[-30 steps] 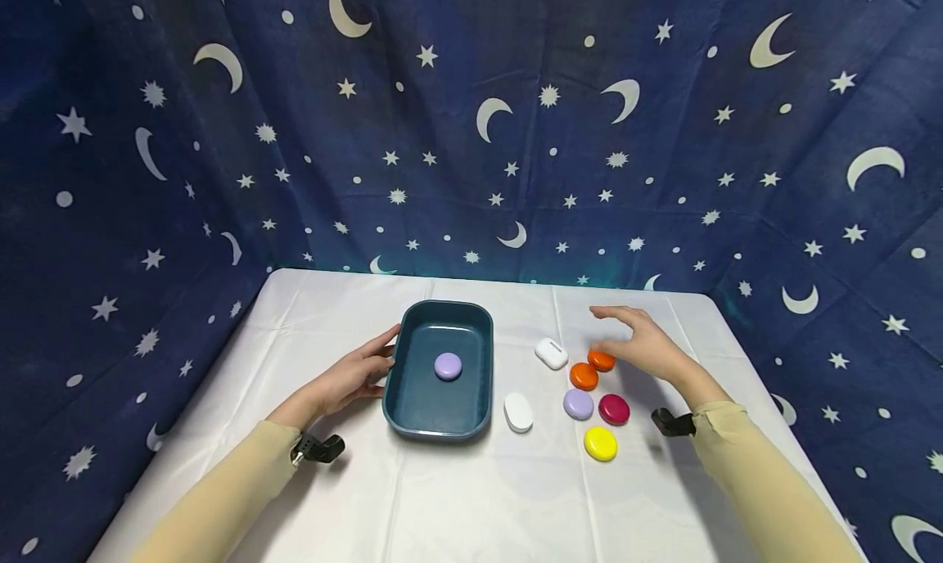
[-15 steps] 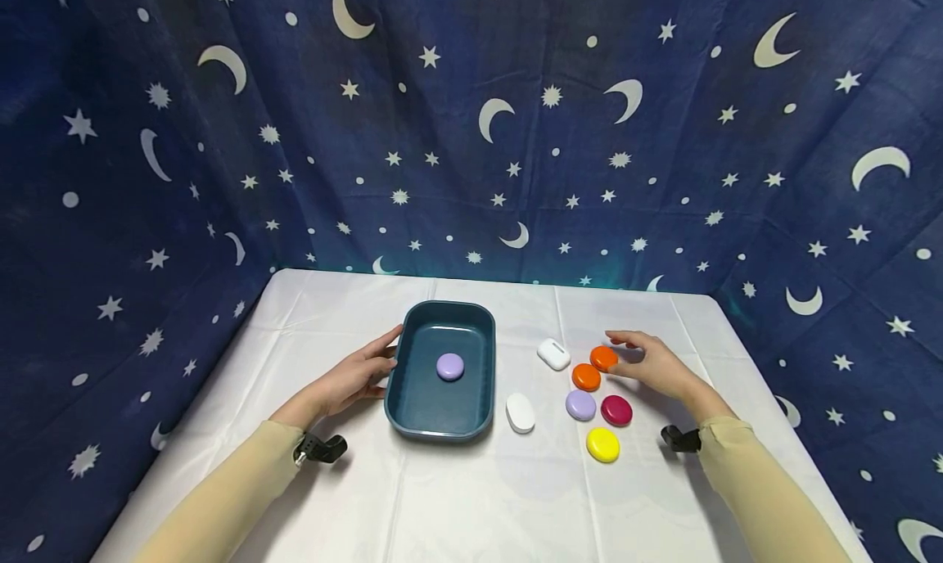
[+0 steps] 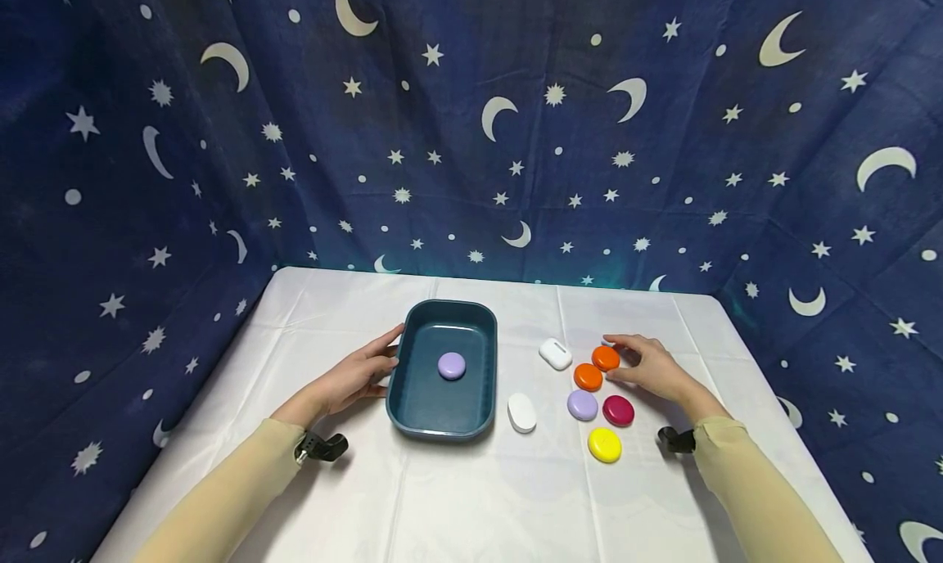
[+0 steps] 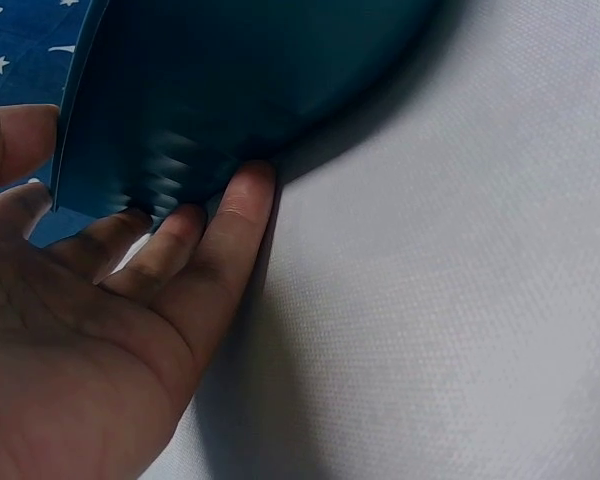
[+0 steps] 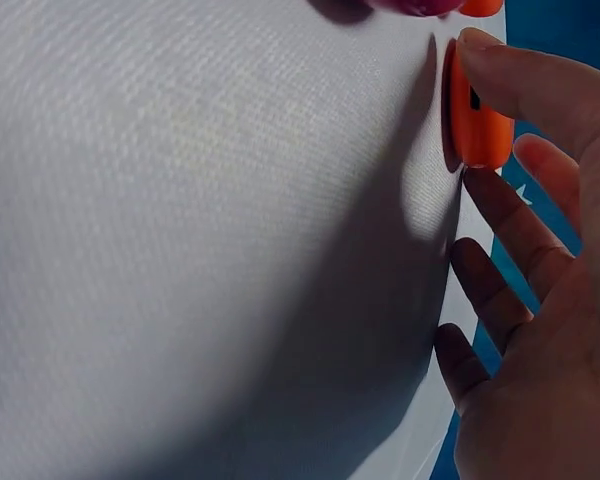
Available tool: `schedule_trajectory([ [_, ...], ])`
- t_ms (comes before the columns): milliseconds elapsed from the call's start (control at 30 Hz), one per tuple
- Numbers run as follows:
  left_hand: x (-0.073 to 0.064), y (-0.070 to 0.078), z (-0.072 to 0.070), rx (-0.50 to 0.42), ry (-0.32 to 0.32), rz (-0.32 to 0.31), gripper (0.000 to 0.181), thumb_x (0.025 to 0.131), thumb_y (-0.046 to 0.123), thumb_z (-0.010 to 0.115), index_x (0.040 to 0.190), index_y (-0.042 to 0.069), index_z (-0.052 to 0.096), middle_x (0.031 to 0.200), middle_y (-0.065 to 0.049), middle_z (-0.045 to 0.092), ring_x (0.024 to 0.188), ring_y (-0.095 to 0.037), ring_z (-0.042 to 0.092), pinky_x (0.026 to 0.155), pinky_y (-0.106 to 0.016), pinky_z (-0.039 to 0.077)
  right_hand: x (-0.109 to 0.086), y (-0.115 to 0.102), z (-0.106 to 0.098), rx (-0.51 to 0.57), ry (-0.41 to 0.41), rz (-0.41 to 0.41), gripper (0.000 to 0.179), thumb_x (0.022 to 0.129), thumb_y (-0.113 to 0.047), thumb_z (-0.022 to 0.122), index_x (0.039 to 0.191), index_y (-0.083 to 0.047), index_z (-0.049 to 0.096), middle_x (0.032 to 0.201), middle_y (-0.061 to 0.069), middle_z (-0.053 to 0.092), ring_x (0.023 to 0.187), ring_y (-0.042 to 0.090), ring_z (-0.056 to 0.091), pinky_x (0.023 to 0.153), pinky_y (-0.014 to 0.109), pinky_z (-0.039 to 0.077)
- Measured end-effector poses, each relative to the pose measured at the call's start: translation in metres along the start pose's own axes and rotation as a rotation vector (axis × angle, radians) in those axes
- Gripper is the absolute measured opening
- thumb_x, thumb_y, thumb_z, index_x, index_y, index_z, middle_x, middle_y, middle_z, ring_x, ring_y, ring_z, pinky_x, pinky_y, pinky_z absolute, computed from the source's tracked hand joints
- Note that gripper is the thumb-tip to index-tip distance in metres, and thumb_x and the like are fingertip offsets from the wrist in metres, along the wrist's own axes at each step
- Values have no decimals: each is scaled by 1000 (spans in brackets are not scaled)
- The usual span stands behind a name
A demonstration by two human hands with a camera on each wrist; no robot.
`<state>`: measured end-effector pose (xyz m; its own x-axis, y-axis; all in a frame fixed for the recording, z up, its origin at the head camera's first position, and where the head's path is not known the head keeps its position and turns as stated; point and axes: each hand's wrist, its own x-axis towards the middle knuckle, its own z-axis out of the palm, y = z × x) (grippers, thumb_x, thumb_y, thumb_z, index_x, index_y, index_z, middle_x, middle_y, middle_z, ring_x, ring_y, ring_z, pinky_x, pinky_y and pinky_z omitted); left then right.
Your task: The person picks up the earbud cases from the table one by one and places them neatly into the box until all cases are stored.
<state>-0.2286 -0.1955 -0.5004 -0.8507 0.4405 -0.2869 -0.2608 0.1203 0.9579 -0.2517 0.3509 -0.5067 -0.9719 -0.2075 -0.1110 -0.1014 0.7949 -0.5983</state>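
Observation:
In the head view my left hand (image 3: 357, 376) rests against the left wall of a dark teal rectangular dish (image 3: 442, 417), fingers extended. Its fingertips (image 4: 248, 190) touch the dish's outer side in the left wrist view. A lilac round disc (image 3: 452, 366) lies inside the dish. My right hand (image 3: 651, 370) holds the farther orange round disc (image 3: 606, 358) between thumb and fingers, low at the cloth. In the right wrist view this orange disc (image 5: 483, 135) stands out with a small dark slot in its side, the thumb at one edge and a finger at the other.
Close to the held disc lie another orange disc (image 3: 588, 376), a lilac disc (image 3: 582, 405), a crimson disc (image 3: 618, 411) and a yellow disc (image 3: 605, 445). A white slotted case (image 3: 556, 353) and a white oval piece (image 3: 521, 413) lie between these and the dish.
My right hand has come down from above the farther orange disc and drawn its thumb and fingers in around it. The left hand keeps its place at the dish.

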Motion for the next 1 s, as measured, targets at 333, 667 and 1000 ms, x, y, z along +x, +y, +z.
schedule_trajectory([
  [333,1,-1,-1,-3,-15,5,67,107,17,49,164,38,21,168,-15,18,148,-37,29,94,-44,52,3,3,2,-20,5,-4,73,83,-31,85,147,-12,56,138,20,56,123,39,41,103,62,37],
  [667,1,-2,-2,9,-12,-1,67,107,20,51,163,41,23,168,-14,17,148,-38,31,95,-45,51,4,2,4,9,-22,38,72,84,-34,85,148,-16,56,141,20,53,128,41,37,106,65,34],
  [1000,0,0,-2,6,-9,-2,66,107,19,51,163,40,22,168,-14,18,142,-36,36,89,-42,53,5,4,3,28,-23,25,66,85,-33,83,144,-14,60,140,19,54,128,40,37,107,63,35],
])
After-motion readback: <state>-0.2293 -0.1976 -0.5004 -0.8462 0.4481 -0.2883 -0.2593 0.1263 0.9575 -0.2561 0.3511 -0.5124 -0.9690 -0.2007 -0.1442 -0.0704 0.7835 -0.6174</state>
